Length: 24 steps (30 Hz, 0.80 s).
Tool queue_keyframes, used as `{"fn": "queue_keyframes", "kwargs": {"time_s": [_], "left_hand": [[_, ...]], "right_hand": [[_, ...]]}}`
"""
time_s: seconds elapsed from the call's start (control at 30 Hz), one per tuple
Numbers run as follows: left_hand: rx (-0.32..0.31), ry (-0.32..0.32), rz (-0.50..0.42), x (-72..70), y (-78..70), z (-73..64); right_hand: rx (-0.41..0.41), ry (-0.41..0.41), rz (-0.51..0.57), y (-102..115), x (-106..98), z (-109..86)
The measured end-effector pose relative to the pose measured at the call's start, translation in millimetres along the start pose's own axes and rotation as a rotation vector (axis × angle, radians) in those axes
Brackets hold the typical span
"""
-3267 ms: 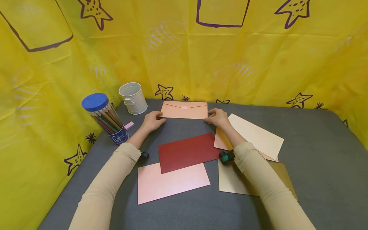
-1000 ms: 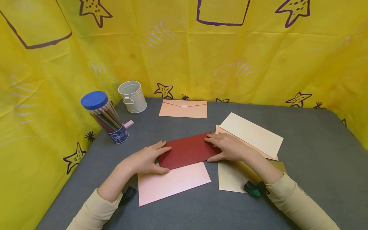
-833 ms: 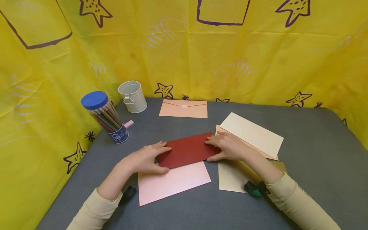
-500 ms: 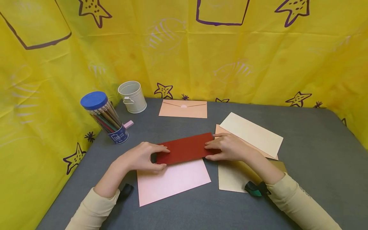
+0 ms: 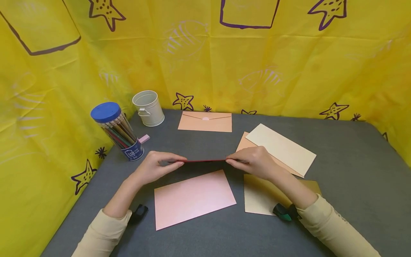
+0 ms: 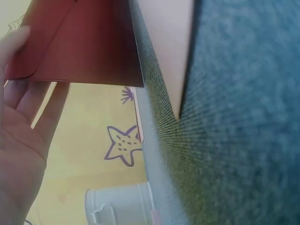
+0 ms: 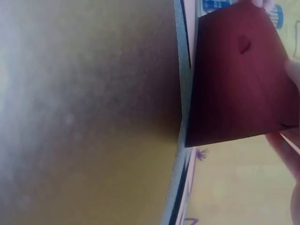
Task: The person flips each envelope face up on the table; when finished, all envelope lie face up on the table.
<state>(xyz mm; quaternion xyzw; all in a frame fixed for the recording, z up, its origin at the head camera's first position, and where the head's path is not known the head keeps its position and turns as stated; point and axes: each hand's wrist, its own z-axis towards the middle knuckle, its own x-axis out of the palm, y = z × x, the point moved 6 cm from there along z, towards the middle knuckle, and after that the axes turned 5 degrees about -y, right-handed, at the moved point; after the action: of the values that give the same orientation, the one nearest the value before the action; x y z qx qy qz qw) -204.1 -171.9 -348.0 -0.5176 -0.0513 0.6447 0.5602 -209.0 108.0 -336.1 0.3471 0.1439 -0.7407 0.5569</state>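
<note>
A red envelope [image 5: 205,160] is held up off the table, seen almost edge-on in the head view. My left hand [image 5: 157,166] pinches its left end between thumb and fingers, and my right hand [image 5: 255,160] pinches the right end. The left wrist view shows the flap side of the red envelope [image 6: 89,44], with the thumb on it and fingers behind. From the right wrist, the red envelope [image 7: 239,79] shows its flap and a small round seal. Below it on the table lies a pink envelope [image 5: 194,200].
A peach envelope [image 5: 205,123] lies at the back. At the right, a cream envelope [image 5: 282,148] overlaps another peach one [image 5: 245,141], near a gold envelope [image 5: 260,196]. A white bucket [image 5: 149,109], a pencil tub [image 5: 118,132] and a pink eraser [image 5: 144,139] stand at the left.
Both hands came from the back peach envelope to the red one, gripped its ends, lifted it off the pink envelope and tilted it edge-on. The right peach envelope shifted slightly.
</note>
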Motion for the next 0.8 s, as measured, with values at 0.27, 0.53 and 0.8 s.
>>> {"fn": "queue_keyframes", "kwargs": {"time_s": [0.27,0.53,0.8], "left_hand": [[-0.284,-0.167,-0.112,-12.5,23.0,0.2],[-0.471,-0.083,-0.022,-10.0,48.1,-3.8],[-0.491,0.001,0.061,-7.1,57.4,-5.6]], "right_hand": [[0.431,0.008,0.139,-27,-7,-5.4],[0.722,0.14,0.214,-57,4,-23.7],[0.736,0.285,0.17,-64,19,-27.6]]}}
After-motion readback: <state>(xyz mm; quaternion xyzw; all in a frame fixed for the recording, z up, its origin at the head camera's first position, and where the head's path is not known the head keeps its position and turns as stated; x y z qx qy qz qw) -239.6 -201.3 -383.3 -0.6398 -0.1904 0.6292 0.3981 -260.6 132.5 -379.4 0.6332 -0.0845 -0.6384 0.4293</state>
